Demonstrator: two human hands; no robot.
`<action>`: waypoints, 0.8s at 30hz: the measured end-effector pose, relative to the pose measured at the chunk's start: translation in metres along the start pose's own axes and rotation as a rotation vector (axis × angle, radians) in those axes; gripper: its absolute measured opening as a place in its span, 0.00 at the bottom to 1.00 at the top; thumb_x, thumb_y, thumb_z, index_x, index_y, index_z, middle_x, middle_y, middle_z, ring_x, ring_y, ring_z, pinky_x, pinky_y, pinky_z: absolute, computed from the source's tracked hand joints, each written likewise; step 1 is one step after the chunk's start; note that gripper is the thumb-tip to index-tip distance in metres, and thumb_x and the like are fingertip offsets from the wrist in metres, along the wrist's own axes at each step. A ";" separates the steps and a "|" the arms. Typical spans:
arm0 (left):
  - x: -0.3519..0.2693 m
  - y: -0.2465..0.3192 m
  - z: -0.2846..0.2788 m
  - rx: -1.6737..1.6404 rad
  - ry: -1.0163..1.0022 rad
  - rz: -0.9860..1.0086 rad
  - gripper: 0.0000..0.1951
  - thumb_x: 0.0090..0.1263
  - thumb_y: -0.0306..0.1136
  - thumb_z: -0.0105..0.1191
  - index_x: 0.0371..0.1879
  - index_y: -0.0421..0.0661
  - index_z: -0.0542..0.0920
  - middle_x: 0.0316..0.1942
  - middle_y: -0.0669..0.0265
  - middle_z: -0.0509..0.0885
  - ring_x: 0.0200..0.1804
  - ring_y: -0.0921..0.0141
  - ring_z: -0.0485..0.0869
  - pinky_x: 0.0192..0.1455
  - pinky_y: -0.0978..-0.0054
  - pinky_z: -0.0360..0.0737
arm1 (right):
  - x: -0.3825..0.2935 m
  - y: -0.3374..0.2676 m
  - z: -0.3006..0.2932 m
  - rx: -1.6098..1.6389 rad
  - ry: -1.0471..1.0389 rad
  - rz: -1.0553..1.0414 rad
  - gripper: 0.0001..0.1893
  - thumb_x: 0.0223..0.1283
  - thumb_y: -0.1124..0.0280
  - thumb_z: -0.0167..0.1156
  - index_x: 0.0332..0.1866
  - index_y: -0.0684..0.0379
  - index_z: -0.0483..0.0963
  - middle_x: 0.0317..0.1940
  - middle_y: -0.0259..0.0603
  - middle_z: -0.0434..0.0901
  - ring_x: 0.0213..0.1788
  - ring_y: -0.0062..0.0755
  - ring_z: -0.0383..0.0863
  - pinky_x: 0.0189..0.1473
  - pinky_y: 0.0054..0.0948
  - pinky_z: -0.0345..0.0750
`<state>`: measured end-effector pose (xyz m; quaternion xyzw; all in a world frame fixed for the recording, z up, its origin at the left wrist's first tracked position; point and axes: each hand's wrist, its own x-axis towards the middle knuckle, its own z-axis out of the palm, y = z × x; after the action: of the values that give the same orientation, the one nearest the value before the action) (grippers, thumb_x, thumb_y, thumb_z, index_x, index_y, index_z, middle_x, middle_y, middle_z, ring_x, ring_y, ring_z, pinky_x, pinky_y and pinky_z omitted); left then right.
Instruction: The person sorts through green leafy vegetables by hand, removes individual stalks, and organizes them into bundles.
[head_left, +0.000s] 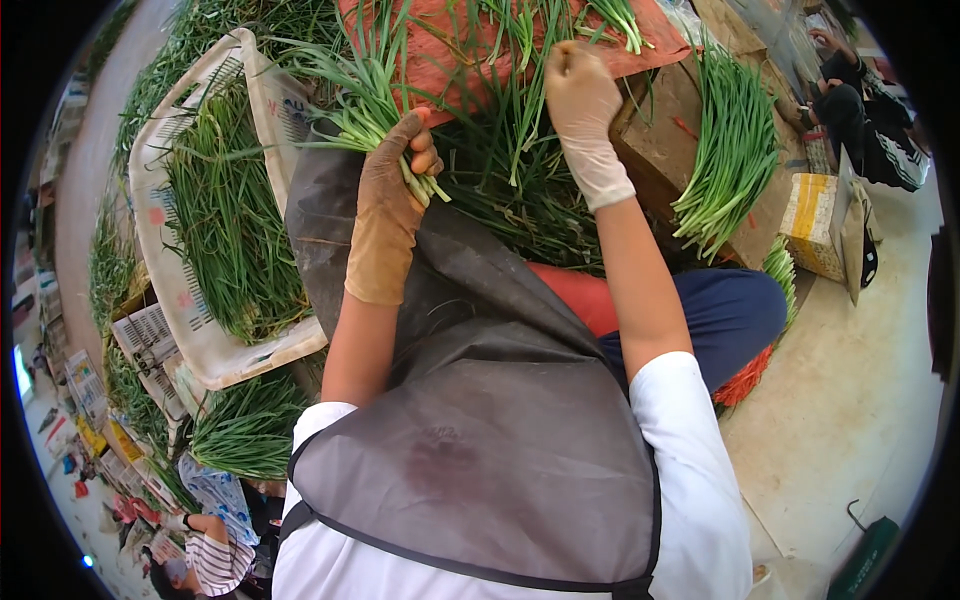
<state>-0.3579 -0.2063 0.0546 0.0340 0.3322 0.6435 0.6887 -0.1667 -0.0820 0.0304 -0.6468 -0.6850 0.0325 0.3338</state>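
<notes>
My left hand (394, 165), in a stained, torn glove with bare fingertips, is closed around a small bunch of green leafy stalks (360, 124), the pale ends pointing down to the right. My right hand (581, 82), in a thin pale glove, is raised at the edge of a red-orange sheet (450, 67); its fingers are curled, and whether they pinch a stalk cannot be told. Loose stalks (525, 112) lie on the sheet and hang over its edge between my hands. A neat pile of green stalks (731, 150) lies on a wooden board to the right.
A white plastic crate (161, 225) of leafy stalks stands at left. More greens (247, 427) lie below it. A brown apron (480, 450) covers my lap. A yellow-striped box (814, 217) stands at right. Other people sit at upper right (855, 112) and lower left (210, 555).
</notes>
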 end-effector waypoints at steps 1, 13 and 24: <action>0.000 -0.003 0.001 0.005 -0.002 -0.005 0.10 0.65 0.30 0.55 0.41 0.37 0.76 0.21 0.71 0.73 0.17 0.78 0.66 0.24 0.81 0.63 | 0.002 -0.006 0.008 0.007 -0.032 -0.031 0.12 0.55 0.58 0.57 0.35 0.56 0.78 0.33 0.43 0.81 0.36 0.46 0.81 0.37 0.41 0.76; 0.023 -0.058 -0.009 0.611 0.227 -0.081 0.14 0.55 0.28 0.65 0.38 0.37 0.78 0.31 0.63 0.81 0.34 0.70 0.81 0.35 0.76 0.77 | 0.040 0.007 0.029 0.821 -0.618 0.336 0.15 0.55 0.59 0.61 0.30 0.63 0.77 0.24 0.33 0.81 0.22 0.18 0.75 0.32 0.22 0.72; -0.010 -0.036 0.029 0.090 0.119 -0.050 0.17 0.63 0.32 0.60 0.49 0.40 0.76 0.28 0.69 0.78 0.23 0.78 0.72 0.26 0.82 0.69 | -0.036 -0.028 -0.078 1.107 -0.625 0.349 0.10 0.61 0.68 0.57 0.39 0.65 0.75 0.26 0.36 0.80 0.24 0.19 0.77 0.29 0.17 0.71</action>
<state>-0.3123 -0.2108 0.0644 0.0183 0.4019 0.6113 0.6815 -0.1548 -0.1496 0.0890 -0.4412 -0.5170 0.6198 0.3923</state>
